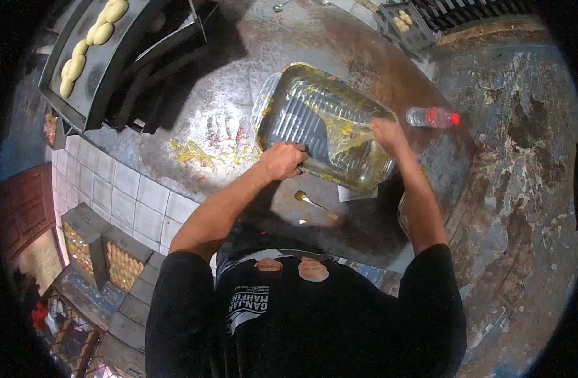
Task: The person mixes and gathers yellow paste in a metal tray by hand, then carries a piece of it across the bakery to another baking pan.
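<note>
A large clear plastic tub (301,170), ribbed and smeared with yellow residue, lies on the worn table in front of me. My left hand (284,160) is closed on its near left rim. My right hand (388,137), closed, is over the tub's right part. From its fingers a thin, clear plastic sheet (342,135) with yellow smears stretches into the tub. Below the tub lies a brush (301,196) with yellow on its bristles, and a white flat piece (358,193) is partly under the tub's edge.
A red-labelled plastic bottle (434,118) lies to the right. Dark metal trays stand at upper left, the top tray (106,50) bearing pale dough pieces. Yellow scraps (194,153) are left of the tub; a spoon (278,8) lies at the far edge. Several filled boxes (84,242) stand at lower left.
</note>
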### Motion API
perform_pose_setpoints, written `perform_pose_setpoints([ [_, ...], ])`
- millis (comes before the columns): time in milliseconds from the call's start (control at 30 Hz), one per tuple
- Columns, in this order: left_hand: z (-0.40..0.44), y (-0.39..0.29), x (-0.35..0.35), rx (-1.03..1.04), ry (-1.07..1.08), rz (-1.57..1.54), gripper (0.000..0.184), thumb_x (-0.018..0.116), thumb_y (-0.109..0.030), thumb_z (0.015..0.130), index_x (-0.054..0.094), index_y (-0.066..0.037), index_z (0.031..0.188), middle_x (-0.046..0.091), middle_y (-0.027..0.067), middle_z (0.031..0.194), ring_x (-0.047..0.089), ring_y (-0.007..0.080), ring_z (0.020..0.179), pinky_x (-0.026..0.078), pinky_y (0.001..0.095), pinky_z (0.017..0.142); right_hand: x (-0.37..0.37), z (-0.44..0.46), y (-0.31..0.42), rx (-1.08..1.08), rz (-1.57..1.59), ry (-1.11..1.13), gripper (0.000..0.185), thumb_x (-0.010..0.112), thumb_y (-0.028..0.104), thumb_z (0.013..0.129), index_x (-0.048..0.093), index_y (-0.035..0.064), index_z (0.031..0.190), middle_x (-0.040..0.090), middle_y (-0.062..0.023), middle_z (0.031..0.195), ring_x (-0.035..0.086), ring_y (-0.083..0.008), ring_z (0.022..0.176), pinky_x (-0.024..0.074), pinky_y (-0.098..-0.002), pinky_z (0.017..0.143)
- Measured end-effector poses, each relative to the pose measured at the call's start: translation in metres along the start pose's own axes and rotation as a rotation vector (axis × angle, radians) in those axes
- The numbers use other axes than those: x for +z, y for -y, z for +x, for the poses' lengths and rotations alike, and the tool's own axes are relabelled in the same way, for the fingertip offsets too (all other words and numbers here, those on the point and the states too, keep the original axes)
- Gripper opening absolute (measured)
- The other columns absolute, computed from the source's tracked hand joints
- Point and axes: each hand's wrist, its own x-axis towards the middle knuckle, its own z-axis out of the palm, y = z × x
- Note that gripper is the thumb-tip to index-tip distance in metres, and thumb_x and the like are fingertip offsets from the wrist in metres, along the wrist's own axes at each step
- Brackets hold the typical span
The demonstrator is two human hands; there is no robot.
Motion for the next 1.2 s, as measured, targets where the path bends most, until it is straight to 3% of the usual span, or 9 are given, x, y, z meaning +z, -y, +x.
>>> perform_pose_setpoints([
  [67, 0.000, -0.009, -0.010, -0.020, 0.052, -0.013, 0.030, 0.078, -0.020, 0.076, 0.070, -0.006, 0.101, 0.067, 0.0098, 0.108, 0.068, 0.0341, 0.099, 0.057, 0.0453, 0.086, -0.003, 0.007, 0.002, -0.078, 0.154, 0.118, 0.036, 0.045, 0.025, 0.098, 0.065, 0.0028, 0.118, 0.064, -0.0236, 0.120, 0.059, -0.0388, 0.118, 0.0468, -0.0454, 0.100],
  [267, 0.003, 0.000, 0.004, 0.012, 0.002, 0.013, 0.034, 0.078, -0.018, 0.075, 0.070, -0.007, 0.106, 0.067, 0.0095, 0.112, 0.068, 0.0337, 0.100, 0.057, 0.0451, 0.087, 0.051, 0.031, 0.070, 0.096, 0.303, -0.026, 0.050, 0.056, 0.021, 0.094, 0.050, 0.0043, 0.140, 0.055, -0.0225, 0.133, 0.057, -0.0402, 0.117, 0.0448, -0.0467, 0.103],
  [400, 0.001, 0.000, 0.003, 0.039, -0.024, -0.013, 0.043, 0.080, -0.018, 0.073, 0.070, -0.010, 0.115, 0.067, 0.0114, 0.109, 0.068, 0.0350, 0.098, 0.057, 0.0456, 0.085, 0.054, 0.033, 0.115, -0.076, -0.003, -0.214, 0.049, 0.060, 0.018, 0.090, 0.051, -0.0042, 0.133, 0.056, -0.0271, 0.127, 0.057, -0.0389, 0.117, 0.0468, -0.0446, 0.101],
  [467, 0.002, 0.001, 0.003, 0.035, -0.017, -0.008, 0.043, 0.079, -0.017, 0.073, 0.070, -0.010, 0.115, 0.068, 0.0114, 0.109, 0.068, 0.0352, 0.098, 0.057, 0.0459, 0.085, 0.085, 0.048, 0.113, -0.076, -0.309, -0.130, 0.033, 0.061, 0.014, 0.085, 0.059, -0.0098, 0.108, 0.063, -0.0278, 0.109, 0.065, -0.0361, 0.104, 0.0543, -0.0410, 0.088],
  [567, 0.002, 0.001, 0.006, 0.030, -0.012, -0.013, 0.043, 0.078, -0.016, 0.073, 0.070, -0.011, 0.115, 0.068, 0.0113, 0.109, 0.068, 0.0354, 0.098, 0.057, 0.0463, 0.086, 0.109, 0.050, 0.109, -0.092, -0.286, -0.218, 0.014, 0.060, 0.008, 0.081, 0.062, -0.0052, 0.085, 0.067, -0.0214, 0.085, 0.070, -0.0306, 0.082, 0.0575, -0.0382, 0.071],
  [667, 0.003, 0.002, 0.005, 0.018, -0.019, -0.016, 0.044, 0.077, -0.016, 0.072, 0.070, -0.011, 0.115, 0.068, 0.0110, 0.109, 0.068, 0.0354, 0.099, 0.057, 0.0465, 0.086, 0.110, 0.056, 0.109, -0.160, -0.352, -0.274, 0.008, 0.059, 0.005, 0.080, 0.064, 0.0000, 0.078, 0.067, -0.0168, 0.073, 0.070, -0.0295, 0.069, 0.0575, -0.0399, 0.063],
  [1000, 0.002, 0.000, 0.003, -0.001, 0.021, 0.006, 0.041, 0.079, -0.016, 0.072, 0.071, -0.009, 0.112, 0.068, 0.0111, 0.111, 0.069, 0.0357, 0.098, 0.057, 0.0467, 0.085, 0.063, 0.053, 0.062, -0.163, -0.097, 0.099, 0.021, 0.052, 0.020, 0.091, 0.067, 0.0062, 0.091, 0.070, -0.0209, 0.090, 0.070, -0.0380, 0.086, 0.0564, -0.0492, 0.074],
  [1067, 0.003, -0.002, -0.001, -0.018, 0.057, 0.011, 0.041, 0.079, -0.016, 0.072, 0.071, -0.008, 0.111, 0.068, 0.0115, 0.111, 0.069, 0.0362, 0.098, 0.057, 0.0467, 0.085, 0.041, 0.054, 0.068, 0.120, 0.102, 0.295, 0.030, 0.050, 0.031, 0.095, 0.067, 0.0082, 0.105, 0.069, -0.0211, 0.103, 0.065, -0.0434, 0.095, 0.0505, -0.0524, 0.082],
  [1200, 0.002, -0.001, 0.001, 0.000, 0.034, -0.008, 0.040, 0.079, -0.017, 0.073, 0.070, -0.006, 0.110, 0.067, 0.0126, 0.111, 0.069, 0.0374, 0.097, 0.057, 0.0470, 0.085, 0.043, 0.057, 0.050, 0.177, 0.061, 0.314, 0.033, 0.050, 0.035, 0.095, 0.066, 0.0068, 0.104, 0.068, -0.0230, 0.106, 0.064, -0.0440, 0.097, 0.0496, -0.0518, 0.084],
])
